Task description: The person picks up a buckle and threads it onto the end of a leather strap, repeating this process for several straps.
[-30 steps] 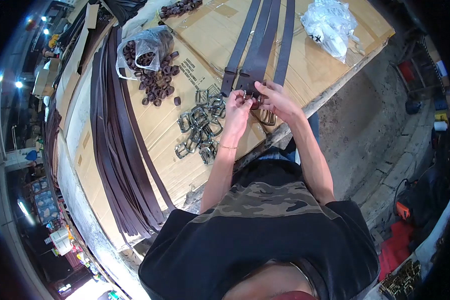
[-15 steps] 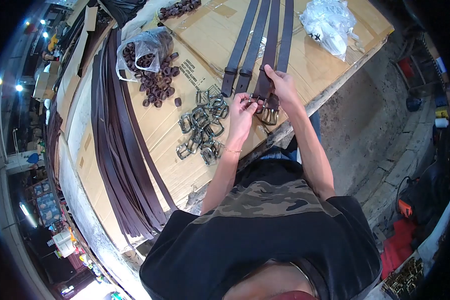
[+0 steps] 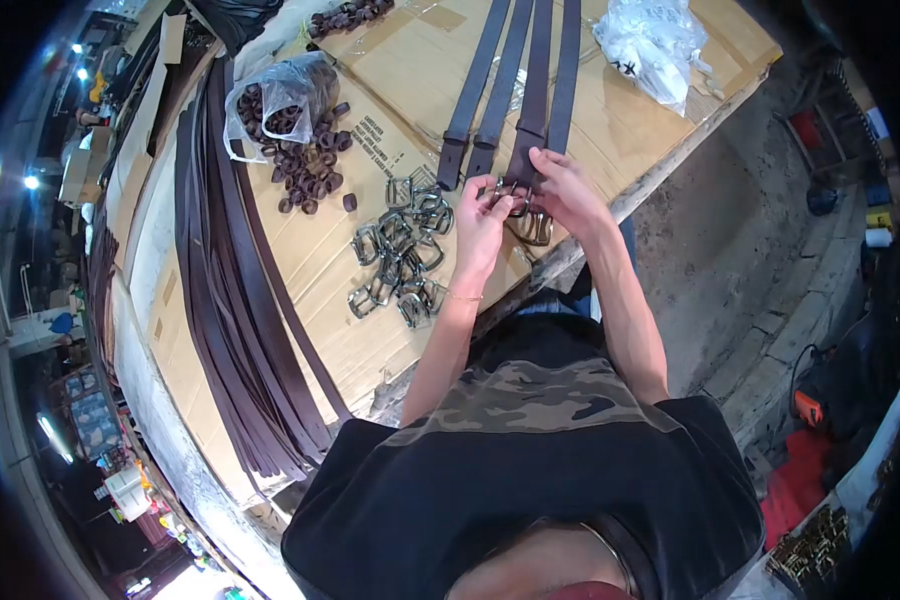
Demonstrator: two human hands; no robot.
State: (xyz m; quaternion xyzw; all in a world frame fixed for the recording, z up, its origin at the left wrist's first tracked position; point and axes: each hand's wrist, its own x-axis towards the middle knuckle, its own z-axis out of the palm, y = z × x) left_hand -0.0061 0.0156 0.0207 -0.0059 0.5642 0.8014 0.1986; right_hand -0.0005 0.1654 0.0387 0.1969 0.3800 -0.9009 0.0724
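Note:
My left hand [image 3: 481, 225] pinches a metal belt buckle [image 3: 516, 203] at the end of a dark brown leather belt strap [image 3: 532, 118]. My right hand [image 3: 572, 195] grips that same strap near its end, thumb lying on the leather just below a dark keeper loop [image 3: 530, 128]. Under the right fingers, another buckle [image 3: 538, 229] shows close to the table edge, at the end of the rightmost strap [image 3: 564, 90]. Two more straps [image 3: 467, 100] lie to the left, each with a loop near its end. Beside my left hand is a heap of loose buckles [image 3: 398, 250].
A clear plastic bag [image 3: 315, 85] spills brown leather loops [image 3: 308, 178] onto the cardboard-covered table [image 3: 310, 290]. Long leather strips [image 3: 235, 290] lie in a bundle at left. A white plastic bag [image 3: 652, 45] sits at the back right, near the table's edge.
My right hand's fingers have shifted down the strap toward the buckle, closer to my left hand. The left hand keeps its pinch there. The view has shifted slightly.

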